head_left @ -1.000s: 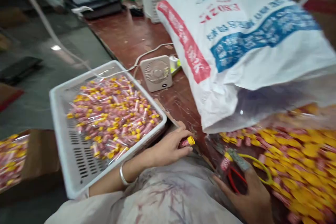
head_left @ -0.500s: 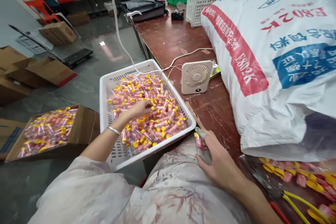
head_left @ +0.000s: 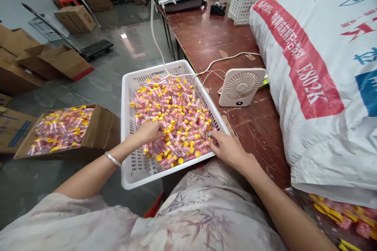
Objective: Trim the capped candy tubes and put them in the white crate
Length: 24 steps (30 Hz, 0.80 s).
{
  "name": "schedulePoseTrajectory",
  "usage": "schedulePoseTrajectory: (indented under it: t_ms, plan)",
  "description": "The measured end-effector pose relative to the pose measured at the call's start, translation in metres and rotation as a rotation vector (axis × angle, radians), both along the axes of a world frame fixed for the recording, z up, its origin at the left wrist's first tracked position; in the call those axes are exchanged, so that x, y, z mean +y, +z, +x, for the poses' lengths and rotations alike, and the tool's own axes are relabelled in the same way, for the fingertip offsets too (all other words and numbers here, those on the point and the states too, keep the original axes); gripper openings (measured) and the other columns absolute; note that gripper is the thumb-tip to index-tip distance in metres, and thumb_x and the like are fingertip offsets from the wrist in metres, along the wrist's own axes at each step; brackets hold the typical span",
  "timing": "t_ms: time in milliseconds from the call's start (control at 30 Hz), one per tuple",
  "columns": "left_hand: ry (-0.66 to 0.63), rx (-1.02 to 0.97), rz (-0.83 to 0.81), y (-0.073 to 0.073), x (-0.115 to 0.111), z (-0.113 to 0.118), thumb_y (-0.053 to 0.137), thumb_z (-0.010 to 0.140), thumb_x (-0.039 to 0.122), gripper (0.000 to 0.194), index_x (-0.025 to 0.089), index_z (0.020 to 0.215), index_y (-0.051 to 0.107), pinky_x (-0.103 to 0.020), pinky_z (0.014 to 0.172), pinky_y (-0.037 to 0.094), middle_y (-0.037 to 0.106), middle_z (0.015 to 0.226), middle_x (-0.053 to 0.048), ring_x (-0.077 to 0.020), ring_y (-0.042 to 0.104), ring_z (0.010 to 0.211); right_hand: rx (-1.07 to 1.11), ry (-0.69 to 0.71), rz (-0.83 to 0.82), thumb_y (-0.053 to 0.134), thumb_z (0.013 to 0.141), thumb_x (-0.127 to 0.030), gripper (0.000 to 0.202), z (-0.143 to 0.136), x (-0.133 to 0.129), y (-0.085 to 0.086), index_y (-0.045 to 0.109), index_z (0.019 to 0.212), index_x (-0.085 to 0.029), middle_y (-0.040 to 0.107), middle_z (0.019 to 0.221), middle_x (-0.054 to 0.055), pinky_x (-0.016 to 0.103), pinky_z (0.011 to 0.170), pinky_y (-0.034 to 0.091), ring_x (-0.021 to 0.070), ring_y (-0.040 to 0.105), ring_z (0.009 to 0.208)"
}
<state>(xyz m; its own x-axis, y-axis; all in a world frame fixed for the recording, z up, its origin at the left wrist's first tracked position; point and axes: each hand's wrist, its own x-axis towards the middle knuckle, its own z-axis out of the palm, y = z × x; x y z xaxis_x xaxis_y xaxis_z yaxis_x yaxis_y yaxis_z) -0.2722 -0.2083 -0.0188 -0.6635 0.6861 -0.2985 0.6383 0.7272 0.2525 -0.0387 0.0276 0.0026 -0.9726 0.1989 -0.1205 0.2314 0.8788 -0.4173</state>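
A white plastic basket (head_left: 126,125) holds a heap of small clear tubes (head_left: 176,106) with yellow caps and pink contents. My left hand (head_left: 150,131) reaches over the basket's left side, fingers curled down among the tubes; their tips are hidden, so what they grip does not show. At the right front rim is my right hand (head_left: 231,149), its thumb and fingers drawn together over the tubes. A small pink tube end (head_left: 214,129) shows at those fingertips, and a grey wrap covers one finger.
A small fan (head_left: 241,87) stands on the brown table (head_left: 194,39), its cable crossing the basket. A big white sack (head_left: 318,153) leans at the right, with bagged tubes (head_left: 344,215) below. On the left sits a carton (head_left: 101,129) full of tubes; more cartons (head_left: 64,62) lie behind.
My right hand has moved from over my lap, where a tube showed in its fingers, to the basket's rim, and its fingers have closed together. My left hand has shifted slightly toward me. The view has turned right.
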Motion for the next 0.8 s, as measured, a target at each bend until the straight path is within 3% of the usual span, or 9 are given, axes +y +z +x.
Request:
schedulePoseTrajectory:
  t_ms: [100, 167, 300, 433, 533, 633, 800]
  plan:
    - [0.032, 0.005, -0.012, -0.014, -0.007, 0.009, 0.068, 0.074, 0.032, 0.014, 0.020, 0.072, 0.062, -0.028, 0.063, 0.038, 0.065, 0.074, -0.004, -0.0213, 0.060, 0.071, -0.018, -0.003, 0.018, 0.053, 0.094, -0.020, 0.007, -0.003, 0.004, -0.004, 0.056, 0.088, -0.020, 0.065, 0.083, 0.002, 0.026, 0.064, 0.035, 0.0168, 0.059, 0.074]
    - [0.039, -0.006, 0.015, -0.015, -0.007, 0.011, 0.066, 0.077, 0.033, 0.015, 0.019, 0.074, 0.060, -0.028, 0.063, 0.036, 0.064, 0.079, -0.005, -0.0210, 0.058, 0.073, -0.006, -0.007, 0.057, 0.051, 0.096, -0.020, 0.004, -0.003, 0.006, -0.006, 0.056, 0.095, -0.020, 0.066, 0.091, 0.004, 0.026, 0.065, 0.037, 0.0181, 0.060, 0.078]
    - [-0.027, -0.141, 0.116, 0.004, -0.003, 0.014, 0.060, 0.085, 0.038, 0.021, 0.019, 0.076, 0.057, -0.028, 0.061, 0.033, 0.057, 0.070, -0.002, -0.0184, 0.053, 0.066, 0.031, 0.020, 0.161, 0.049, 0.098, -0.018, 0.009, 0.004, 0.007, -0.007, 0.055, 0.103, -0.020, 0.063, 0.110, 0.009, 0.029, 0.071, 0.042, 0.0215, 0.062, 0.092]
    - [-0.164, -0.359, 0.242, 0.029, 0.010, 0.045, 0.053, 0.091, 0.044, 0.027, 0.019, 0.082, 0.058, -0.026, 0.062, 0.036, 0.059, 0.074, 0.000, -0.0166, 0.053, 0.067, 0.088, 0.019, 0.149, 0.046, 0.099, -0.019, 0.010, 0.010, 0.006, -0.002, 0.055, 0.096, -0.022, 0.064, 0.097, 0.006, 0.031, 0.076, 0.045, 0.0228, 0.061, 0.093]
    - [-0.232, -0.496, 0.367, 0.040, 0.022, 0.087, 0.048, 0.096, 0.043, 0.029, 0.019, 0.085, 0.059, -0.025, 0.066, 0.039, 0.061, 0.083, -0.002, -0.0170, 0.055, 0.076, 0.201, 0.018, -0.004, 0.045, 0.100, -0.022, 0.015, 0.019, 0.002, 0.007, 0.056, 0.091, -0.022, 0.064, 0.092, 0.006, 0.032, 0.075, 0.047, 0.0212, 0.060, 0.084]
    - [-0.278, -0.692, 0.497, 0.046, 0.032, 0.131, 0.049, 0.097, 0.037, 0.023, 0.019, 0.086, 0.058, -0.026, 0.068, 0.039, 0.058, 0.083, -0.001, -0.0163, 0.052, 0.075, 0.265, -0.044, -0.237, 0.051, 0.099, -0.034, 0.021, 0.038, -0.010, 0.019, 0.057, 0.083, -0.022, 0.063, 0.082, 0.003, 0.030, 0.068, 0.048, 0.0193, 0.060, 0.074]
    - [-0.296, -0.765, 0.442, 0.042, 0.038, 0.176, 0.055, 0.092, 0.034, 0.018, 0.019, 0.084, 0.058, -0.024, 0.063, 0.036, 0.056, 0.078, 0.000, -0.0148, 0.049, 0.070, 0.084, -0.167, -0.587, 0.062, 0.090, -0.040, 0.022, 0.081, -0.034, 0.025, 0.061, 0.079, -0.020, 0.063, 0.074, 0.001, 0.025, 0.060, 0.049, 0.0166, 0.060, 0.067]
